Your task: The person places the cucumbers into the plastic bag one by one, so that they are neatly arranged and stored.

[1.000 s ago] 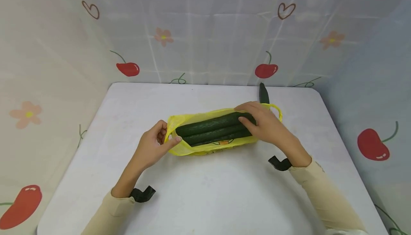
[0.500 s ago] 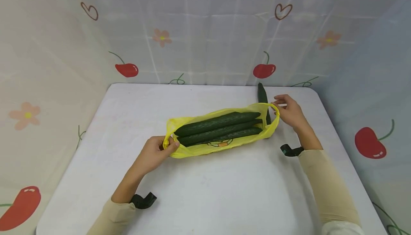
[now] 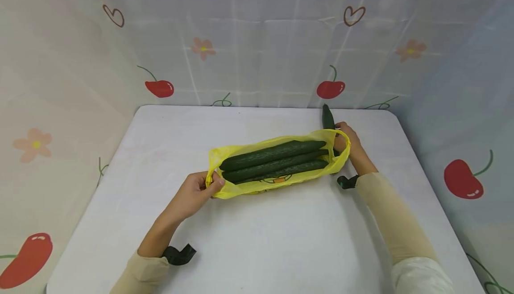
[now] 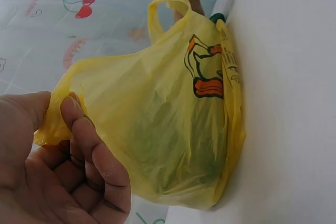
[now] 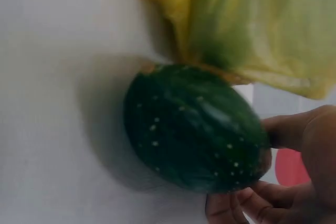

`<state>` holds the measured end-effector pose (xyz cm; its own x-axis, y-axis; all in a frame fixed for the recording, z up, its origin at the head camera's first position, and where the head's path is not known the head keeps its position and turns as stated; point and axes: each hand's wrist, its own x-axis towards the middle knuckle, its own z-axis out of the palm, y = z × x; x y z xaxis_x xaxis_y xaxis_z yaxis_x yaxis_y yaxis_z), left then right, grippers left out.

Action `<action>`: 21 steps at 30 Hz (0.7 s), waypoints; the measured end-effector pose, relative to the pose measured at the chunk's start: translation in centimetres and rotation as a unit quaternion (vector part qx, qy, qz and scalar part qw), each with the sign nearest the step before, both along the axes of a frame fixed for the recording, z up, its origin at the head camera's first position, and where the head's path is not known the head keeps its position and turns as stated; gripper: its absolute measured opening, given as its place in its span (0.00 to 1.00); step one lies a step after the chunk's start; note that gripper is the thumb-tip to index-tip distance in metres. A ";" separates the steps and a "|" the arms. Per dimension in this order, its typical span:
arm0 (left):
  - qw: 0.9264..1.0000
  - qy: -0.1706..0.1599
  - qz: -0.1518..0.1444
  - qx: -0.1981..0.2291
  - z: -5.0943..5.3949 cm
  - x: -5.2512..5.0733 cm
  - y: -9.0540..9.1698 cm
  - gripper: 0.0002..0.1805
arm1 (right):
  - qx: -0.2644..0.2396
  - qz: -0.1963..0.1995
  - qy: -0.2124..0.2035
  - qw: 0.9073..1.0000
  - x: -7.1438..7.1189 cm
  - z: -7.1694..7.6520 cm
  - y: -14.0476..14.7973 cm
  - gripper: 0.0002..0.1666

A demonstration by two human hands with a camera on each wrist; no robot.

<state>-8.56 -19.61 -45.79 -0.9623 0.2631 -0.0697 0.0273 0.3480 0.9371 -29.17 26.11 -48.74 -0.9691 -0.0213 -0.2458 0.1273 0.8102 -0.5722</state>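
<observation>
A yellow plastic bag (image 3: 241, 190) lies on the table with its mouth spread wide, and several dark green cucumbers (image 3: 275, 153) lie side by side in it. My left hand (image 3: 194, 196) pinches the bag's left end; in the left wrist view, thumb and fingertips nip the thin plastic (image 4: 152, 108). Beyond the bag's right end is one loose cucumber (image 3: 328, 118), partly hidden by the bag. My right hand (image 3: 349, 142) is at that cucumber, partly behind the bag's handle. In the right wrist view, thumb and fingers grip the cucumber (image 5: 194, 129) from two sides.
The white table (image 3: 261, 240) has its back edge just behind the loose cucumber. Printed curtains with cherries and flowers (image 3: 202, 47) stand close around the back and sides. A black strap piece (image 3: 178, 254) sticks out from each wrist.
My right hand has left the cucumbers inside the bag, moved right past the bag's end, then inward onto the loose cucumber. The left hand keeps hold of the bag, slightly lower.
</observation>
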 end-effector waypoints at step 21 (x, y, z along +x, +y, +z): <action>0.998 0.025 -0.024 0.050 0.7 0.5 0.0 0.12 | -0.019 -0.033 0.019 0.999 0.6 0.6 0.6 0.43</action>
<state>-8.07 -19.65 -45.05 -0.9497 0.3130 0.0080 0.0903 0.2492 0.9642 -28.59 26.68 -48.17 -0.9773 0.0339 -0.2090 0.1568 0.7790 -0.6071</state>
